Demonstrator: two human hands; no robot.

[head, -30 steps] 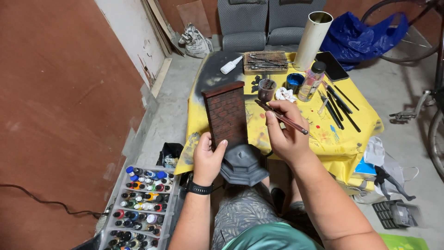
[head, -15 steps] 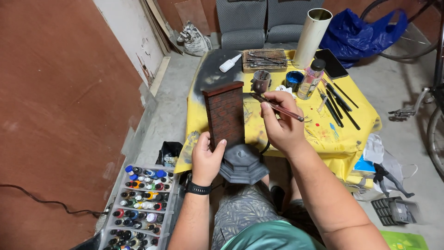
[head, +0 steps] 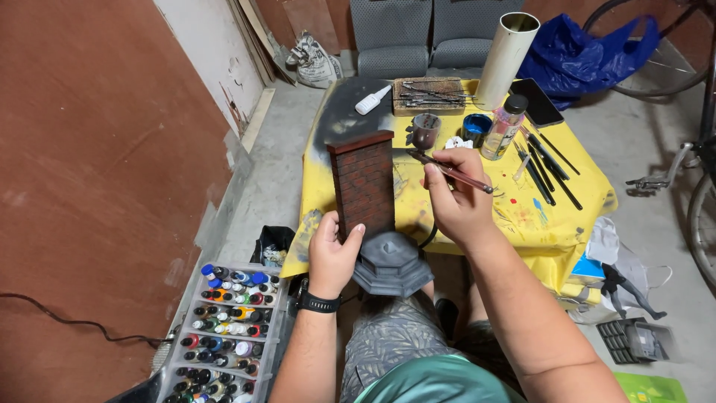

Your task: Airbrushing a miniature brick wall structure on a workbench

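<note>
1. Compared with half a second ago, the right hand (head: 459, 198) has drawn back a little toward 5 o'clock, and the brush tip now sits just off the model's right edge rather than over its top.
2. The left hand (head: 333, 254) stays where it was, wrapped around the lower part of the brick chimney model (head: 363, 185), thumb up along its front face.
3. The model stands upright on its grey base (head: 393, 263), long axis running from 6 to 12 o'clock, dark cap at the 12 o'clock end; it is at the near edge of the yellow table (head: 567, 216), above the person's lap.
4. The right hand pinches a thin paintbrush (head: 450, 171) between thumb and fingertips; the brush lies with its tip toward 10 o'clock and its handle toward 4 o'clock.
5. A tray of paint bottles (head: 227, 332) sits at 7 o'clock.
</note>
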